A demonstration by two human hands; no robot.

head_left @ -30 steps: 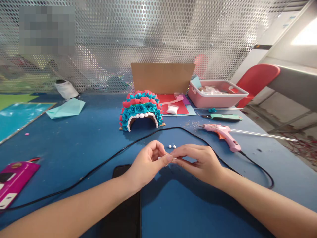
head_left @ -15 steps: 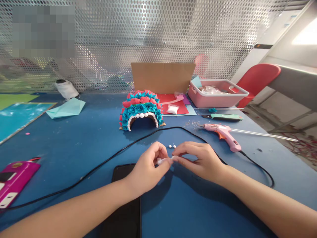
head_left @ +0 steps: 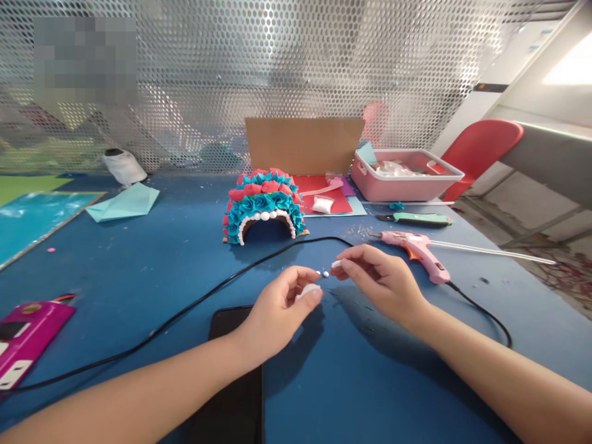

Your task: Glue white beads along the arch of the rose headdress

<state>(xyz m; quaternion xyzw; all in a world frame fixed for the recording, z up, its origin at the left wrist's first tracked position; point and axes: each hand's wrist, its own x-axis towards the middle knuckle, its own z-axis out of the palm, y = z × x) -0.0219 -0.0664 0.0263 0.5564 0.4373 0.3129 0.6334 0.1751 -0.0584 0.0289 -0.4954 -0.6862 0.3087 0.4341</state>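
A lump of soft white modelling clay sits in my left hand, pinched between thumb and fingers. My right hand holds a smaller piece of white clay at its fingertips, apart from the left hand. Two small white balls lie on the table between the hands, one partly covered by my left fingertips. Beyond them stands an arch covered in blue and red paper ruffles, its front edge lined with white balls.
A black cable crosses the table to a pink glue gun on the right. Behind that lie a green utility knife and a pink basket. A black phone-like slab lies under my left forearm; a magenta case is at left.
My hands have drawn apart. The right has moved up and slightly right with a small piece of white clay, while the left keeps the larger lump.
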